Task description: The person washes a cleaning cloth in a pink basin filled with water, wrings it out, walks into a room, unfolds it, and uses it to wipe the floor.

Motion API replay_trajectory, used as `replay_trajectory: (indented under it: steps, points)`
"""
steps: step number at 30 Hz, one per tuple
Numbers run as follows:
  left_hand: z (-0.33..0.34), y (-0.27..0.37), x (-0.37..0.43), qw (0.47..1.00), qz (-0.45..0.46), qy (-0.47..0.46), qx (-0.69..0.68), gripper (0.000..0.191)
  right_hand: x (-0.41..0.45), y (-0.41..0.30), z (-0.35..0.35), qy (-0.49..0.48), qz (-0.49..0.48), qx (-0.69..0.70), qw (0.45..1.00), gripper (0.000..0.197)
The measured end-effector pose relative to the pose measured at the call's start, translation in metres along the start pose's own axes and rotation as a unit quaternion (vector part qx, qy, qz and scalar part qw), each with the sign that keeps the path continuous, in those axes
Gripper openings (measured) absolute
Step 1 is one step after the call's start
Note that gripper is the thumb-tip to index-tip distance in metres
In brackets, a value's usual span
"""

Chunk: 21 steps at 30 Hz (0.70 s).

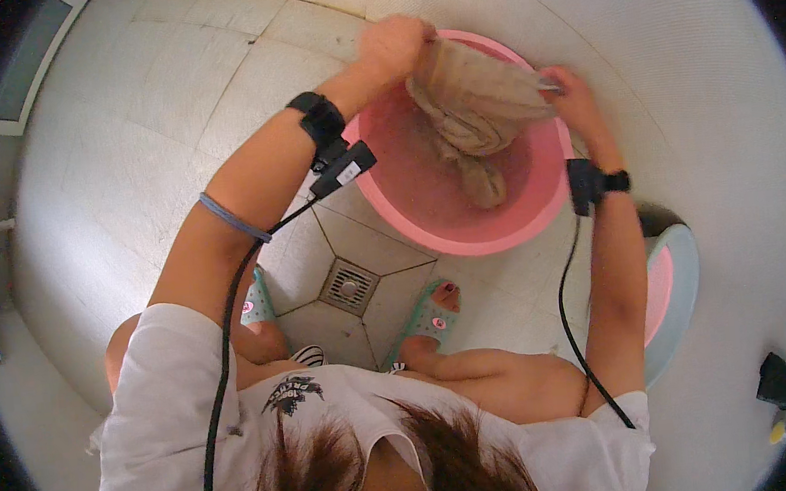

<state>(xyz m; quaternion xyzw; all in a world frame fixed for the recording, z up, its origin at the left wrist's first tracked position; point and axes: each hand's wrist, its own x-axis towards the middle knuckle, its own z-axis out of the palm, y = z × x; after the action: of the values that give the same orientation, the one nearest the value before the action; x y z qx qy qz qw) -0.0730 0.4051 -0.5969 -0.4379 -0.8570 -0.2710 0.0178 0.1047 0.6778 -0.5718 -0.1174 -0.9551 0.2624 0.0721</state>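
A wet beige garment or cloth [471, 94] is stretched between my two hands above a pink plastic basin [476, 242]. My left hand [396, 43] grips one upper corner at the basin's far left rim. On the other side, my right hand [572, 96] pinches the opposite end near the right rim. The cloth's lower part hangs in folds into the basin, and its tip rests in cloudy water [416, 181]. Slight blur covers the left hand, so its fingertips are hard to make out.
The basin stands on a tiled floor [213, 66] beside a pale wall [699, 83]. A square floor drain [349, 287] lies between my feet, which wear green slippers [426, 315]. A light blue tub [680, 292] with pink inside stands at right. Black cables [225, 355] run along both arms.
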Motion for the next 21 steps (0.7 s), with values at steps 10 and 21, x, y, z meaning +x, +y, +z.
replay_trajectory:
  steps: [10,21]
  points:
    - [0.108,0.003,-0.084,0.907,0.075,-0.364,0.199,0.015,-0.055,0.025,0.158,-0.301,0.03,-0.033,0.953,0.037]
    - [0.024,-0.02,0.036,0.972,0.044,-0.23,-0.009,0.023,0.007,-0.03,0.013,-0.061,0.018,0.009,0.998,0.022]
